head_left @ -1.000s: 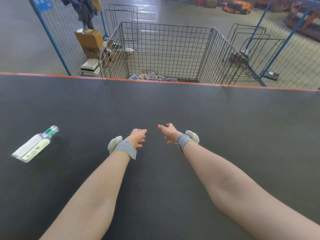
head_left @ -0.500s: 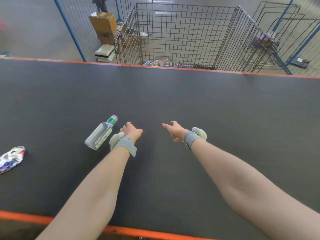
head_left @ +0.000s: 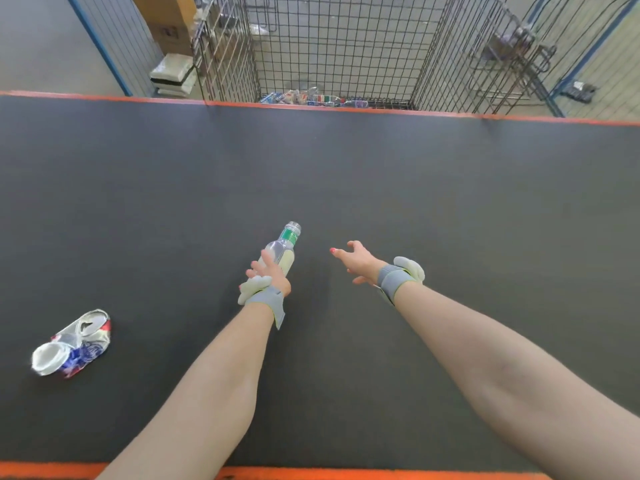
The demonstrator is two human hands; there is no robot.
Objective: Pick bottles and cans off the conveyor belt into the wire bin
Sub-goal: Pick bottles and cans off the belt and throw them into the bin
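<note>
My left hand grips a clear plastic bottle with a green neck band and no cap, its mouth pointing away from me over the dark conveyor belt. To its right my right hand hovers with fingers spread and holds nothing. A crushed red, white and blue can lies on the belt at the near left. The wire bin stands beyond the belt's far edge, with several bottles and cans on its floor.
Orange strips run along the belt's near and far edges. Behind the belt at the left are a blue-framed mesh fence, cardboard boxes and stacked white packs. Folded wire panels lean at the right of the bin.
The bottle travelled right along the belt and my left hand took hold of it. The crushed can came into view at the left and moved right. The view tilted down.
</note>
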